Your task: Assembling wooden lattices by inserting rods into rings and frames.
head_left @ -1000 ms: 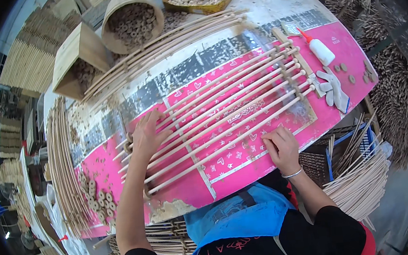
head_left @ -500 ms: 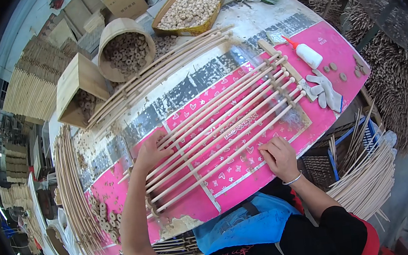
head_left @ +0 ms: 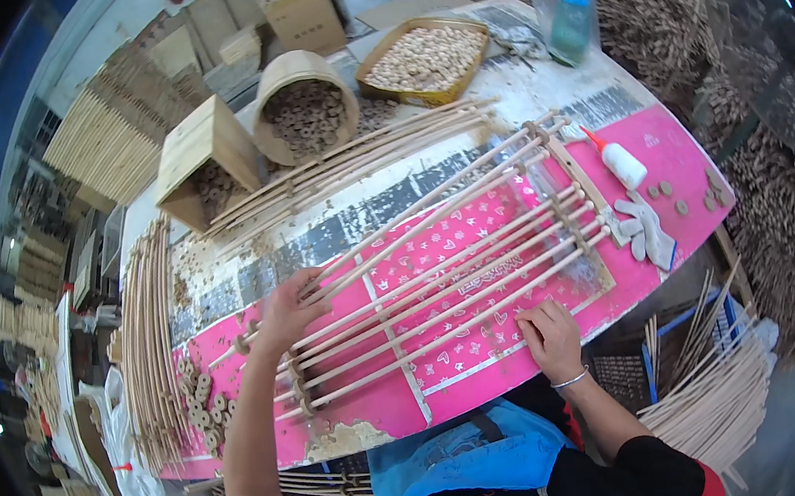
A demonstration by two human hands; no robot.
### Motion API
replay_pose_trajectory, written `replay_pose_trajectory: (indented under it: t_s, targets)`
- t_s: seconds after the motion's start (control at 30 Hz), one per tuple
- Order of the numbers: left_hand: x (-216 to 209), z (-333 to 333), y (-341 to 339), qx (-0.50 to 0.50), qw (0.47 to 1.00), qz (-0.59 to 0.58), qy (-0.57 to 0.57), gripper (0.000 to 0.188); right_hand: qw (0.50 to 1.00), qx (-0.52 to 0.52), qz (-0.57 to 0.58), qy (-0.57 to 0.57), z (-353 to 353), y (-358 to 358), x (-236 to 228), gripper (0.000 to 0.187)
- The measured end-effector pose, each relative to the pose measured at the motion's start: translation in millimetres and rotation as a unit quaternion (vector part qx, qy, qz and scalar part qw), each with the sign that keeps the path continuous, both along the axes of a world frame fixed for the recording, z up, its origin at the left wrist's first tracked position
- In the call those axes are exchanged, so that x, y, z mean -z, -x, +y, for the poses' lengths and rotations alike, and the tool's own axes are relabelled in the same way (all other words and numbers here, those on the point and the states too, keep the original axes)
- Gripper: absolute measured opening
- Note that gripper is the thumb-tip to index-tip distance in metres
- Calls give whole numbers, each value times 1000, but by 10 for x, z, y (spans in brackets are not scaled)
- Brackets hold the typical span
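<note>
The left hand (head_left: 290, 313) is apparently pinching rods (head_left: 433, 221) already carrying brown fittings (head_left: 531, 130), the half-curled right hand (head_left: 552, 336) is resting empty, and loose rings (head_left: 204, 396) are lying unfitted.

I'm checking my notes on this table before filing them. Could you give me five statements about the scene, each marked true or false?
1. The left hand is at the wooden rods. True.
2. The right hand grips the white bottle. False: the right hand is by the near edge of the table, and the white bottle lies apart from it.
3. A bracelet circles the right wrist. True.
4. The white glove is worn on the left hand. False: the white glove lies on the table.
5. The tray of beads is blue. False: the tray is yellowish-brown.
</note>
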State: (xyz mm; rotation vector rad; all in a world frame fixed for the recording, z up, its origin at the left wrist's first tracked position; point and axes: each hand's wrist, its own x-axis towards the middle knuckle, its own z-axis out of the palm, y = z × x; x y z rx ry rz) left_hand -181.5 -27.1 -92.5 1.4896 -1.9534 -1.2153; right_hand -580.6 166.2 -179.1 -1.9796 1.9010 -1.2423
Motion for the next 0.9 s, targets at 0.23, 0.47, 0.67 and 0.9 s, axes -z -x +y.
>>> replay_pose_trajectory:
  t_s: [0.23, 0.47, 0.67, 0.9]
  targets:
    - [-747, 1378, -942, -229, 967, 78, 77, 60, 1000, -11, 17, -1, -2, 25, -2, 6]
    - [-1231, 3466, -2212, -449, 866, 68, 212, 66, 999, -42, 8, -7, -8, 45, 61, 6]
    - [-1254, 5589, -2217, -655, 712, -65, 243, 61, 995, -81, 31, -50, 30, 144, 213, 10]
    - [-19, 7135, -2159, -788, 557, -98, 243, 50, 988, -123, 95, 17, -176, 556, 544, 23]
